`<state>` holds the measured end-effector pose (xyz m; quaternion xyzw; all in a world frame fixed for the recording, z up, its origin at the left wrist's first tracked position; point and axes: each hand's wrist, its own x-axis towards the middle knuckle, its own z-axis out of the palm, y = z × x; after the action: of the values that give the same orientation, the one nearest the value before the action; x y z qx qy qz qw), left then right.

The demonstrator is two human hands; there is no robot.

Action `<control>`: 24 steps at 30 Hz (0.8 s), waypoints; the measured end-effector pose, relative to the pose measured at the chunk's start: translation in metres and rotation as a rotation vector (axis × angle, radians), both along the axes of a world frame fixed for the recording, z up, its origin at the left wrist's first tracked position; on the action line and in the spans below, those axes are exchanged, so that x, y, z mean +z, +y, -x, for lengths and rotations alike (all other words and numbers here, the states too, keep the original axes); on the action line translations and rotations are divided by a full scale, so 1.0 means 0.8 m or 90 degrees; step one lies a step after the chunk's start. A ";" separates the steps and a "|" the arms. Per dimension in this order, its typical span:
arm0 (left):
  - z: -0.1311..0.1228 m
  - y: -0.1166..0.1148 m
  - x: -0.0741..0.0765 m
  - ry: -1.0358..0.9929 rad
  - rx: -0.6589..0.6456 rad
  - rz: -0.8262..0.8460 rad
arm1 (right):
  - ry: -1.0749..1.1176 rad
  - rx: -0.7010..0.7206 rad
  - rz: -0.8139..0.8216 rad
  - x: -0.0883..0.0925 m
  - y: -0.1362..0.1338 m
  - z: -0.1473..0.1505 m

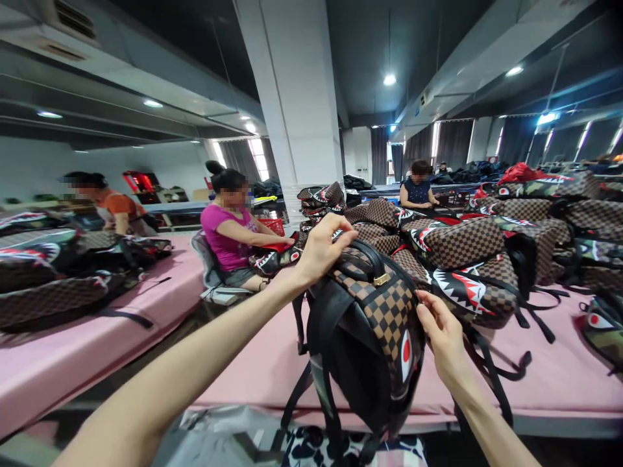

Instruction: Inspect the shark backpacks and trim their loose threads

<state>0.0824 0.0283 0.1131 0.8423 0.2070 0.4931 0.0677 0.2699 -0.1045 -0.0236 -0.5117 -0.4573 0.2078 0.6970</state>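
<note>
A backpack [389, 318] with a brown checkered pattern, black trim and a red-and-white eye stands upright before me, tilted a little. Its black carry handle [368, 256] arches over the top, with a small gold-coloured plate beside it. My left hand [325, 251] is closed at the top rear edge of the backpack, thumb and fingers pinched together; its exact hold is partly hidden. At the right edge of the bag, along the black seam, my right hand [444, 331] pinches with thumb and forefinger. Black shoulder straps [324, 395] hang down on the near left side.
Similar backpacks [462, 246] lie heaped on the pink-covered table [549, 363] behind and to the right. Another pink table [160, 298] with stacked bags runs along the left. A person in a pink shirt [226, 233] sits across, handling a bag. A white pillar [302, 97] rises behind.
</note>
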 end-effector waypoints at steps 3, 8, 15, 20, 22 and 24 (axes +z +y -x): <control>0.001 -0.039 -0.017 0.123 -0.083 0.003 | 0.007 0.013 -0.005 -0.003 0.004 -0.009; 0.007 -0.063 -0.033 0.253 -0.109 0.004 | 0.007 0.025 -0.002 0.001 0.005 -0.009; 0.007 -0.082 -0.035 0.189 -0.137 0.078 | -0.094 -0.011 -0.015 0.022 0.007 -0.015; 0.006 -0.087 -0.045 0.145 -0.106 0.107 | -0.170 -0.041 -0.036 0.043 0.011 0.001; 0.007 -0.086 -0.047 0.138 -0.103 0.098 | -0.240 -0.011 -0.061 0.051 0.013 0.011; 0.008 -0.086 -0.048 0.134 -0.105 0.085 | -0.298 0.015 -0.081 0.058 0.015 0.014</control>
<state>0.0757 -0.0405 0.0744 0.8969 0.1757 0.3802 0.1420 0.2584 -0.0925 0.0229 -0.4959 -0.6244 0.0622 0.6002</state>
